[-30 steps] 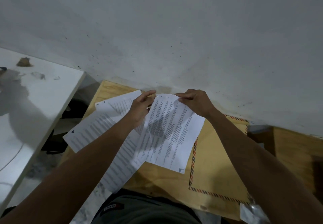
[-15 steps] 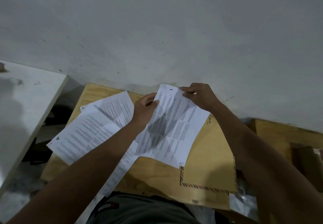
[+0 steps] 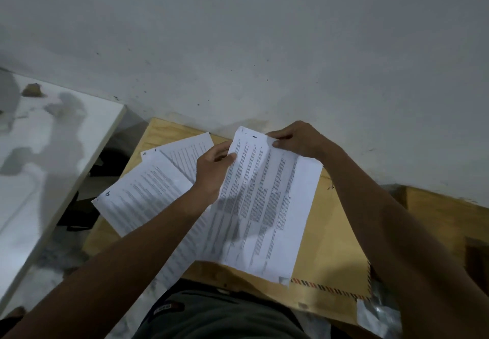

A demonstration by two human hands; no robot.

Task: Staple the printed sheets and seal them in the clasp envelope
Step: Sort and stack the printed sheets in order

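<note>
A printed sheet (image 3: pixel 267 206) is held up over the wooden table (image 3: pixel 164 133), with both hands pinching its top edge. My left hand (image 3: pixel 211 171) grips its upper left edge. My right hand (image 3: pixel 296 138) holds the top right corner. Two more printed sheets (image 3: pixel 148 193) lie fanned out on the table to the left, one marked with a 4. Under the held sheet lies the brown clasp envelope (image 3: pixel 336 246) with a striped border. No stapler is in view.
A white table (image 3: pixel 53 153) stands at the left, apart from the wooden one by a dark gap. A grey wall (image 3: pixel 264 47) rises right behind the table. Crumpled clear plastic (image 3: pixel 375 315) lies at the envelope's near right corner.
The held sheet has stayed in both hands, shifting slightly; my head has turned, so the view moved left and back again.
</note>
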